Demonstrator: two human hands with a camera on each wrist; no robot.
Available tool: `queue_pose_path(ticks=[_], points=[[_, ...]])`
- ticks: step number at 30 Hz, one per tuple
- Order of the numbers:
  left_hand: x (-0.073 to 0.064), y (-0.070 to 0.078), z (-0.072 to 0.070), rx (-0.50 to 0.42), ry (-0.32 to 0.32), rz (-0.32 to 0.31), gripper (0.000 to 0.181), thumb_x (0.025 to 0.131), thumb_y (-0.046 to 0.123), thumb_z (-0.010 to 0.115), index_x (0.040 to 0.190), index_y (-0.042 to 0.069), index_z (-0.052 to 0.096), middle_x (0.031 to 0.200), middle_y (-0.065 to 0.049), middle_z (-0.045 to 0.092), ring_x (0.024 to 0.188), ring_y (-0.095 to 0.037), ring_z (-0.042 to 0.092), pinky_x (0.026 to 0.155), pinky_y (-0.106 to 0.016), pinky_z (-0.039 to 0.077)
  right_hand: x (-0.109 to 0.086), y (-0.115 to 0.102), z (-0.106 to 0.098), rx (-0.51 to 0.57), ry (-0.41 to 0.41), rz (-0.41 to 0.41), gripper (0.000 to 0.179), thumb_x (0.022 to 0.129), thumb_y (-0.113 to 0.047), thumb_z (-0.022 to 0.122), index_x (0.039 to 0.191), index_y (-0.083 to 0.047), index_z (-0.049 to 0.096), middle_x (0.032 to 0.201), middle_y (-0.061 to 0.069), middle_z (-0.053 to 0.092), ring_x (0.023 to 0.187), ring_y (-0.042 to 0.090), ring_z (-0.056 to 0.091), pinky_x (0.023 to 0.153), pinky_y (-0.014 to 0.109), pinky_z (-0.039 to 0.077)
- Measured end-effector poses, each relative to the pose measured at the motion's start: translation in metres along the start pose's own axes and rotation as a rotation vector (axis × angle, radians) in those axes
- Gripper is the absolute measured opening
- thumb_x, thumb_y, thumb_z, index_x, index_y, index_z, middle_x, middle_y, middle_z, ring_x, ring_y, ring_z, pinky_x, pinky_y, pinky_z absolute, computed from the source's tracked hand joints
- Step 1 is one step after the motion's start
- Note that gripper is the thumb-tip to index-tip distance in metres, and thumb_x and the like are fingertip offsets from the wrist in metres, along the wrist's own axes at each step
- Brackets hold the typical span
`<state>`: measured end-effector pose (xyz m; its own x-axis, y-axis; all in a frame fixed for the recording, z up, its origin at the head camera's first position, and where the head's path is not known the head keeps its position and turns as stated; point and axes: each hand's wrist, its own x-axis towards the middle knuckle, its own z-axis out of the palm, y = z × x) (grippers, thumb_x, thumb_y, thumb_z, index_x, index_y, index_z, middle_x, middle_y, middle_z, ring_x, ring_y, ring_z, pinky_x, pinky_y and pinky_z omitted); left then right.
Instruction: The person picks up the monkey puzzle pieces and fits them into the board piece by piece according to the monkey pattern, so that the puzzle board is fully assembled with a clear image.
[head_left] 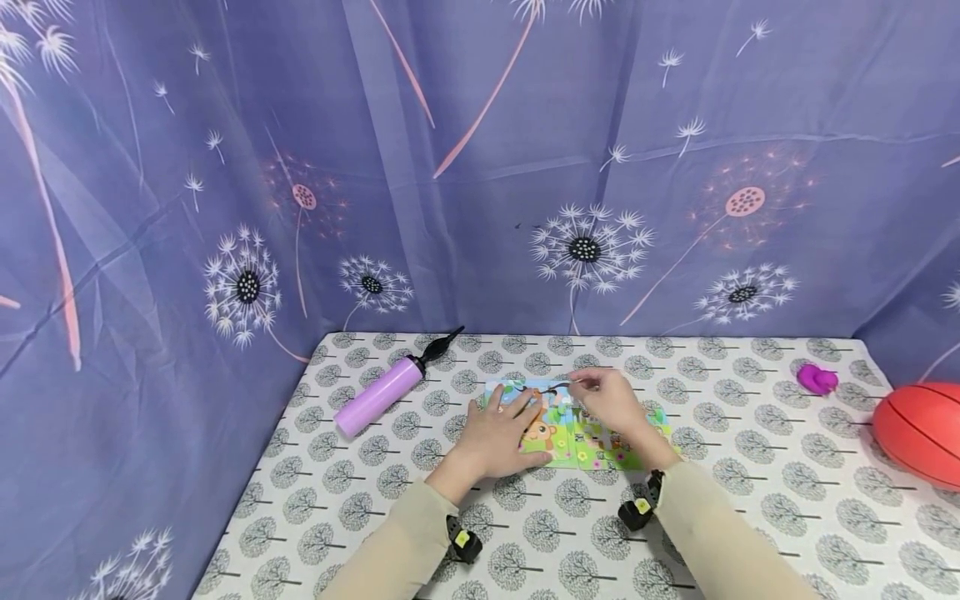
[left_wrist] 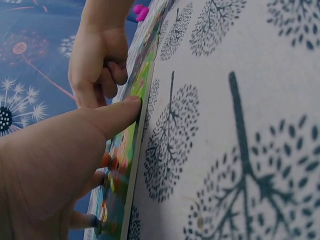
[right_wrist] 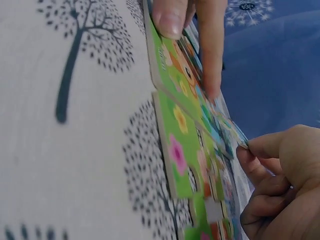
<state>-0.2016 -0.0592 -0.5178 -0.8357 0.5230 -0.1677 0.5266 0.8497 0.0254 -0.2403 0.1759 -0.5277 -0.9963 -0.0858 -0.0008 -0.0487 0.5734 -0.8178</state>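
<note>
A thin, colourful jigsaw puzzle (head_left: 561, 452) lies on the cloth, printed with a cartoon animal, green grass and flowers. My left hand (head_left: 491, 437) rests spread over its left part, the thumb pressing near the front edge in the left wrist view. At the far edge of the picture, my right hand (head_left: 609, 404) pinches a small puzzle piece (right_wrist: 239, 136) between thumb and forefinger; the piece sits tilted at the board's edge. In the right wrist view, flowered pieces (right_wrist: 176, 150) of the right part lie beside the left part, with a gap among them. My fingers and right forearm hide some of the picture.
A purple hand pump (head_left: 381, 393) with a black nozzle lies to the left. At the right are a small magenta toy (head_left: 817, 379) and a red ball (head_left: 921, 433). A tree-print cloth (head_left: 551, 533) covers the table, and a blue dandelion curtain (head_left: 480, 225) hangs behind.
</note>
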Motion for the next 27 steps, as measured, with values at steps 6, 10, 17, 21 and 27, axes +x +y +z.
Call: queue_pose_path(ticks=[6, 10, 17, 21, 27], points=[[0.000, 0.000, 0.000, 0.009, -0.004, -0.002, 0.092, 0.093, 0.085, 0.038, 0.167, 0.033, 0.021, 0.173, 0.010, 0.011, 0.156, -0.042, 0.015, 0.113, -0.075, 0.028, 0.003, -0.004, 0.008, -0.026, -0.001, -0.004, 0.023, 0.098, -0.016, 0.070, 0.117, -0.006, 0.076, 0.098, 0.008, 0.075, 0.069, 0.016, 0.063, 0.058, 0.030, 0.052], [0.000, 0.001, -0.001, 0.004, -0.006, -0.005, 0.093, 0.092, 0.085, 0.039, 0.167, 0.033, 0.020, 0.173, 0.010, 0.011, 0.156, -0.042, 0.015, 0.113, -0.075, 0.028, 0.004, -0.007, 0.011, -0.034, 0.003, 0.007, 0.023, 0.098, -0.015, 0.070, 0.116, -0.005, 0.077, 0.094, 0.007, 0.074, 0.063, 0.015, 0.059, 0.053, 0.027, 0.049], [0.001, -0.001, 0.001, -0.001, -0.002, 0.002, 0.091, 0.092, 0.084, 0.040, 0.167, 0.034, 0.022, 0.173, 0.010, 0.013, 0.156, -0.043, 0.015, 0.113, -0.075, 0.029, 0.005, -0.012, 0.013, -0.032, -0.016, 0.048, 0.024, 0.097, -0.015, 0.069, 0.118, -0.005, 0.076, 0.089, 0.005, 0.074, 0.052, 0.013, 0.053, 0.043, 0.025, 0.041], [0.001, -0.001, 0.001, -0.006, 0.000, 0.007, 0.091, 0.092, 0.085, 0.040, 0.167, 0.034, 0.022, 0.173, 0.009, 0.013, 0.156, -0.043, 0.016, 0.113, -0.075, 0.029, 0.005, -0.013, 0.015, -0.045, -0.027, 0.058, 0.025, 0.097, -0.016, 0.069, 0.119, -0.006, 0.076, 0.086, 0.003, 0.073, 0.050, 0.013, 0.051, 0.041, 0.024, 0.039], [0.002, 0.000, 0.000, -0.004, -0.005, 0.005, 0.091, 0.092, 0.085, 0.039, 0.167, 0.035, 0.021, 0.173, 0.010, 0.012, 0.156, -0.043, 0.016, 0.112, -0.075, 0.030, 0.005, -0.013, 0.015, -0.059, -0.029, 0.046, 0.024, 0.098, -0.017, 0.069, 0.119, -0.007, 0.076, 0.093, 0.004, 0.075, 0.058, 0.016, 0.058, 0.047, 0.029, 0.046]])
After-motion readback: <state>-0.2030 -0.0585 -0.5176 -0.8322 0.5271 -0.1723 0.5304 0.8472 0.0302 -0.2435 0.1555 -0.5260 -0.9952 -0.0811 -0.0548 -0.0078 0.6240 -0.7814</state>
